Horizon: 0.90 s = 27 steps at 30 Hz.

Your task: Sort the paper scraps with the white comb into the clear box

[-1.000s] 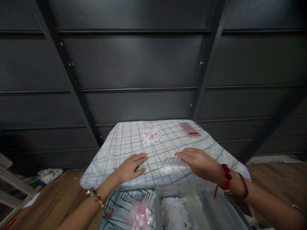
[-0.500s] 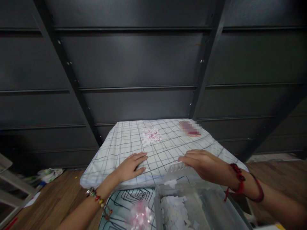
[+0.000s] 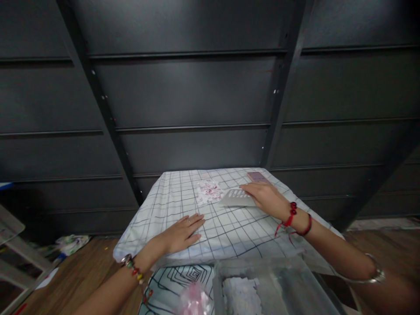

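My left hand [image 3: 185,232] lies flat on the white checked cloth [image 3: 226,234], fingers stretched out and holding nothing. Out over the cloth, my right hand [image 3: 264,196] grips a thin white sheet with a row of slots [image 3: 236,198]. The sheet's left edge is close to a heap of small white and pink pieces [image 3: 209,191]; I cannot tell if they touch. Just beyond my right hand is a flat pinkish phone-like slab [image 3: 257,176], partly covered by the fingers.
A clear plastic box [image 3: 272,273] with white paper-like pieces [image 3: 242,294] stands at the near edge. Left of it, a pink bundle in clear plastic [image 3: 193,299] rests on a patterned teal surface [image 3: 164,284]. Dark metal panels [image 3: 193,92] rise behind the cloth.
My right hand has moved forward with the slotted sheet, from above the box to beside the heap. My left hand stays on the cloth. The view has tilted slightly.
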Each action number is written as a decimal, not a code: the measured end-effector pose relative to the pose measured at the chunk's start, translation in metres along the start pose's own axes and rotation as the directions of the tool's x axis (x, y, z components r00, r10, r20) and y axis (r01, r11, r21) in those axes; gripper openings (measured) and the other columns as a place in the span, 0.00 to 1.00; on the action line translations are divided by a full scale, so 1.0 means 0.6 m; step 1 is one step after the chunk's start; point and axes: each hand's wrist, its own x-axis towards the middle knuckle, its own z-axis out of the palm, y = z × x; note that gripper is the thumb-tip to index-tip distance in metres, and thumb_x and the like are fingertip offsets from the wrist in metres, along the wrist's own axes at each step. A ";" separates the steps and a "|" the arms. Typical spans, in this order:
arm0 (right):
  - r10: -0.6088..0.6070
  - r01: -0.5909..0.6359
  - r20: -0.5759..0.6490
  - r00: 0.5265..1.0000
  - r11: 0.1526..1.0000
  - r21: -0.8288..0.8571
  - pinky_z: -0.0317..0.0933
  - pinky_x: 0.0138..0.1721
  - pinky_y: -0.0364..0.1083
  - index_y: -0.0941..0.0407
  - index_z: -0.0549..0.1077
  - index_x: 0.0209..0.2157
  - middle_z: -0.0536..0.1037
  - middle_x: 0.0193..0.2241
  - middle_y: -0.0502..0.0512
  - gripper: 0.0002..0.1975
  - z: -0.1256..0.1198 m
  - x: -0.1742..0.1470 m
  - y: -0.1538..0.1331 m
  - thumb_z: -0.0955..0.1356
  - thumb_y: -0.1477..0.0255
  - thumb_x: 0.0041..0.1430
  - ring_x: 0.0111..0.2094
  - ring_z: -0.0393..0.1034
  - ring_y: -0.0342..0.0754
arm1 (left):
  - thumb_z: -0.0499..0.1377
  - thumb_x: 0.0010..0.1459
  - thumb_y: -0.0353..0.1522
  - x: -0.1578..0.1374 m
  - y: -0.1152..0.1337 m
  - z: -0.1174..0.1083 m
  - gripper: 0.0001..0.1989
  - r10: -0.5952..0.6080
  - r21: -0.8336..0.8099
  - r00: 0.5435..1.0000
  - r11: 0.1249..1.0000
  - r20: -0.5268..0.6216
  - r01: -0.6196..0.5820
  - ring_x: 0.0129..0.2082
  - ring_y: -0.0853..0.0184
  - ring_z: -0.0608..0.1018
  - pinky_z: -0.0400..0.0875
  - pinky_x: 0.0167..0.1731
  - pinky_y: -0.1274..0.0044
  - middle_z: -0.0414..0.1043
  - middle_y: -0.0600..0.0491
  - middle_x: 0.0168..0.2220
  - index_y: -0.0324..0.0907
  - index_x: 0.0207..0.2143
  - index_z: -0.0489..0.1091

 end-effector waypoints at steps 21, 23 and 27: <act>0.127 -0.197 -0.556 0.821 0.978 -0.068 0.47 0.39 0.50 0.55 0.71 0.37 0.73 0.30 0.53 0.17 0.172 -0.013 0.030 0.59 0.84 0.48 0.36 0.61 0.48 | 0.44 0.60 0.40 0.035 -0.152 0.024 0.23 -0.403 0.099 0.834 0.878 -0.377 0.469 0.55 0.63 0.62 0.54 0.54 0.73 0.60 0.46 0.55 0.37 0.52 0.62; 0.137 -0.198 -0.546 0.827 0.979 -0.056 0.47 0.39 0.50 0.55 0.71 0.37 0.73 0.30 0.53 0.17 0.171 -0.014 0.030 0.59 0.84 0.48 0.36 0.61 0.48 | 0.44 0.60 0.39 0.035 -0.152 0.023 0.23 -0.394 0.099 0.833 0.881 -0.388 0.463 0.54 0.63 0.63 0.55 0.54 0.73 0.61 0.46 0.54 0.36 0.52 0.62; 0.147 -0.201 -0.525 0.838 0.978 -0.048 0.47 0.40 0.49 0.55 0.70 0.36 0.73 0.30 0.53 0.15 0.166 -0.014 0.025 0.60 0.82 0.50 0.36 0.61 0.48 | 0.45 0.59 0.39 0.036 -0.150 0.022 0.22 -0.394 0.080 0.823 0.883 -0.409 0.463 0.54 0.63 0.63 0.56 0.53 0.73 0.62 0.46 0.53 0.37 0.51 0.63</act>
